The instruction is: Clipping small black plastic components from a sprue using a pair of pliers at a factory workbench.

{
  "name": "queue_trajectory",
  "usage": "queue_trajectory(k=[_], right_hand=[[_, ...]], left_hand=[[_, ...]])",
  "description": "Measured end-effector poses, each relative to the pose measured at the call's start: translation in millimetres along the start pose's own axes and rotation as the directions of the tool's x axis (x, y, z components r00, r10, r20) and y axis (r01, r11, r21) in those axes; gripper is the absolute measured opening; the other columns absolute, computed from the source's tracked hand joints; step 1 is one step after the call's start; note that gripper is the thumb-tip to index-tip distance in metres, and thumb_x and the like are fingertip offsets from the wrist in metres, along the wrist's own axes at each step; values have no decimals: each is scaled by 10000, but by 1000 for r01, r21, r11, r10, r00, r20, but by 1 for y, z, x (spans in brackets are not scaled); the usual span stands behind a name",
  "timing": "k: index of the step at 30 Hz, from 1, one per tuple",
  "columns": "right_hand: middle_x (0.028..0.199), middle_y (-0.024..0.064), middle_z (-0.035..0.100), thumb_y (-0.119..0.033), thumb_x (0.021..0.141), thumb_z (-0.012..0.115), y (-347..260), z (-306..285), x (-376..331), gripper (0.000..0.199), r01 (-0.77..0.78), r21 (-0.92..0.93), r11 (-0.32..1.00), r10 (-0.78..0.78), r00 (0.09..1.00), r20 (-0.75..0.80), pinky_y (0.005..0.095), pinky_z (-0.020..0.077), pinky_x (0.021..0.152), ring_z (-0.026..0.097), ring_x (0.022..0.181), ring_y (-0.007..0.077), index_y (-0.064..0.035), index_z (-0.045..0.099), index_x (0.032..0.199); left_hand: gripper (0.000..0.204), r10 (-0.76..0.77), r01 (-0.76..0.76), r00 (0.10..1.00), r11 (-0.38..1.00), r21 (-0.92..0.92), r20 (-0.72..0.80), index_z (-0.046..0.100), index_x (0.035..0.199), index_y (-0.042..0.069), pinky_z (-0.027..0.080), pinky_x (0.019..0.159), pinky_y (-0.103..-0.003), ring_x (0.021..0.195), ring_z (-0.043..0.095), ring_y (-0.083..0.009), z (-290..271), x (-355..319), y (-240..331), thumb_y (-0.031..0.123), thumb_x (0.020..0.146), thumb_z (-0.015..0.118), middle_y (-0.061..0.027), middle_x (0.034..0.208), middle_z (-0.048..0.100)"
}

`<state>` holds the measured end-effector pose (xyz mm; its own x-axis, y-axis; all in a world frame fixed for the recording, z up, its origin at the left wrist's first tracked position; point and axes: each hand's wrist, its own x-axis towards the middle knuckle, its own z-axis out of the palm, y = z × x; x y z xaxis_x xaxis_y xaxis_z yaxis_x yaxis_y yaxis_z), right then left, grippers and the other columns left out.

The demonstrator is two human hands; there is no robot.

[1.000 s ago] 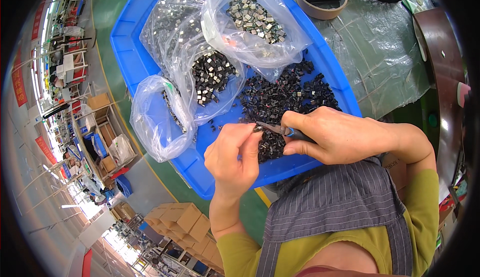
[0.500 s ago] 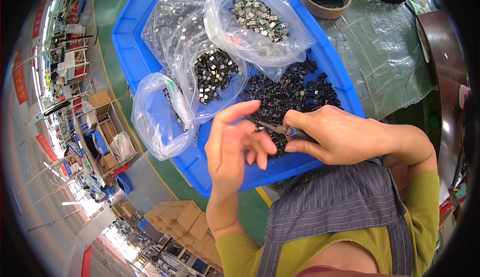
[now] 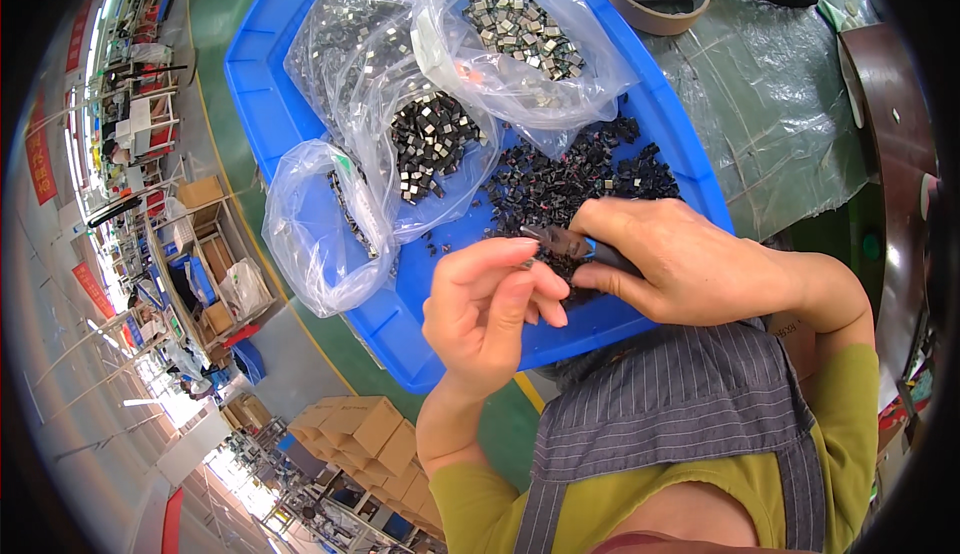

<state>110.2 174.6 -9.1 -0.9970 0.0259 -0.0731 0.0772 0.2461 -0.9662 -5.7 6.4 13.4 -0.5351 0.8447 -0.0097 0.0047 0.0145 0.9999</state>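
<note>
My right hand [image 3: 690, 259] is wrapped round the dark handles of a pair of small pliers or cutters [image 3: 568, 244], with the jaws pointing left. Just left of the jaws is my left hand [image 3: 485, 309], its fingers curled and its thumb drawn in toward them. A tiny bit shows at its fingertips, too small to name. Beneath both hands lies a loose heap of small black parts [image 3: 560, 179] in a blue plastic tub [image 3: 690, 154]. The hands partly cover the near side of the heap.
Clear plastic bags in the tub hold metal-faced black pieces: one bag [image 3: 590, 14] at the back, another [image 3: 470, 199] mid-tub, a third [image 3: 300, 264] at the left. A round tan container [image 3: 655, 22] stands on the plastic-covered surface [image 3: 770, 134]. Cardboard boxes [image 3: 360, 424] are stacked lower left.
My left hand has moved slightly right, and its spread fingers and thumb have drawn together. The pliers have turned a little in my right hand, their jaws now higher.
</note>
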Motion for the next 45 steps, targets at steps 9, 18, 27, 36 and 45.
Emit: queue_trajectory(k=[9,18,27,36,45], right_hand=[[828,71,480,-73,656,660,1,9,3,327,30,-594,804,-273,905,-325,365,371,702,486,801,251,-83,551,964],[897,83,512,14,593,674,0,11,2,474,18,-642,766,-278,910,-307,380,372,733,504,815,270,-61,571,1050],[857,80,499,5,595,671,2,12,2,430,23,-643,765,-282,910,-303,375,362,711,497,795,264,-59,572,1009],[777,62,445,-119,721,584,1,13,2,186,13,-696,718,-294,912,-286,356,353,673,466,762,232,-86,536,897],[786,86,472,-94,705,586,3,15,-1,175,44,-610,791,-221,950,-219,367,361,657,489,765,251,-71,523,867]], left_hand=[[285,4,11,995,986,164,-96,432,1201,-67,516,601,-243,711,668,-180,0,-1,6,-37,921,474,-187,882,661],[273,34,11,989,953,304,-142,459,1186,-56,462,542,-199,640,648,-163,6,-1,6,31,929,494,-171,807,665],[278,49,-8,994,929,370,-100,463,1189,-54,469,547,-191,656,660,-163,4,-3,4,-2,918,493,-163,812,672],[267,66,-22,992,927,374,-106,464,1177,-52,497,558,-208,659,666,-175,6,-3,4,-1,917,501,-167,807,675],[218,-7,32,995,969,247,-101,446,1138,-35,511,562,-227,655,669,-196,8,-4,7,41,940,495,-177,799,671]])
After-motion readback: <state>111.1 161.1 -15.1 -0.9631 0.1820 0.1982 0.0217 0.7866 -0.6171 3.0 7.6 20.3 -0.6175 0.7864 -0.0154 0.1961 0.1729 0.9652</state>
